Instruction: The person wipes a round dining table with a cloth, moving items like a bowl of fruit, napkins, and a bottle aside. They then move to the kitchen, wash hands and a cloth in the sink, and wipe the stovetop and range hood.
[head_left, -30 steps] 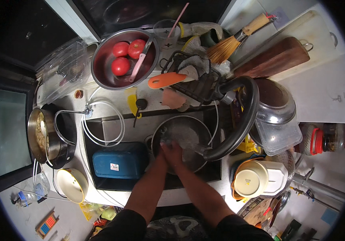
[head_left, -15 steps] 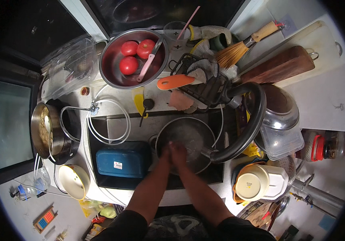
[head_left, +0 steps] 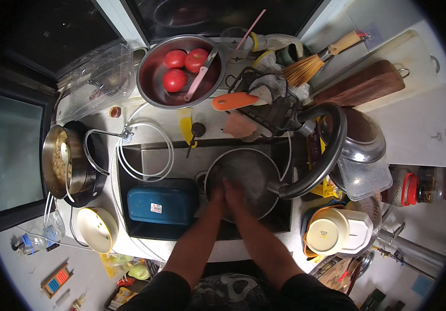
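Observation:
Both of my hands reach into a round, light-rimmed basin that stands in the right part of the sink. My left hand is low on its left side, and my right hand is pressed close beside it. Their fingers are dark and blurred inside the basin, so whether they hold anything is hidden. Over the basin's right edge hangs the end of a thick, curved faucet. To the left of my hands, a blue rectangular tub with a white label sits in the sink.
A metal bowl holds red tomatoes and a pink-handled knife behind the sink. An orange-handled tool lies by a dark rack. At left stand a pot and a cream bowl; stacked bowls are at right.
The whole view has shifted slightly, with the counter things a little further right. My hands stay together in the basin, appearing slightly higher in the picture.

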Demonstrator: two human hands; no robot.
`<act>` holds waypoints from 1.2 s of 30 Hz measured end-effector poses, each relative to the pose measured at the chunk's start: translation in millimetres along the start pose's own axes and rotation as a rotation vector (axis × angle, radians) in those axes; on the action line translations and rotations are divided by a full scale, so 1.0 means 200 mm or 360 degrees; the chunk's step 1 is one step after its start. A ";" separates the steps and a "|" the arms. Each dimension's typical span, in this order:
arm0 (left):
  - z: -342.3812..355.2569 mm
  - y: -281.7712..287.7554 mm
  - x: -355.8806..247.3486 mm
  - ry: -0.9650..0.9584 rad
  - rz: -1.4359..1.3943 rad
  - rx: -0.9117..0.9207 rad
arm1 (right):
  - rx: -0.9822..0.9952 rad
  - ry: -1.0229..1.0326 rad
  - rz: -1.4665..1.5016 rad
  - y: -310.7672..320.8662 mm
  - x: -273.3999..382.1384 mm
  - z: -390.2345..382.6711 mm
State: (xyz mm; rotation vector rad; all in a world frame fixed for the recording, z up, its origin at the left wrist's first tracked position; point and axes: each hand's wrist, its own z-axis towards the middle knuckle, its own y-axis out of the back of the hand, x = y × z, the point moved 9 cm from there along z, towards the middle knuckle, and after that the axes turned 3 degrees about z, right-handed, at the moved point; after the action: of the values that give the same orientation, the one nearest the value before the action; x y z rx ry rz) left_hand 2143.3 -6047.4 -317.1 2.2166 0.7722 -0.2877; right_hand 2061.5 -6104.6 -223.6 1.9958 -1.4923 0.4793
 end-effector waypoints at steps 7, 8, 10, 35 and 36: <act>-0.03 -0.03 0.12 -0.0318 0.0342 0.0023 | -0.0359 0.1016 -0.1282 0.06 -0.09 0.00; -0.03 -0.06 0.17 -0.0196 -0.0052 -0.0165 | -0.0533 0.1047 -0.1358 0.17 -0.03 0.02; -0.05 -0.14 0.31 0.0018 -0.0975 -0.0482 | -0.0662 0.1007 -0.1484 0.32 0.06 0.09; -0.43 0.47 -0.15 0.0820 -0.3134 -0.0284 | 0.0155 0.0707 -0.0275 -0.14 0.44 -0.36; -0.41 0.49 -0.12 0.0827 -0.3112 -0.0329 | 0.0120 0.0722 -0.0636 -0.08 0.57 -0.38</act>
State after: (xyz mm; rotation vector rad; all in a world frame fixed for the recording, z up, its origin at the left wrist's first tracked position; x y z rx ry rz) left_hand 2181.6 -6049.8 -192.3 0.5881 2.8121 -0.4518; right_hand 2116.9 -6136.4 -101.8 2.0020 -0.7903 0.7581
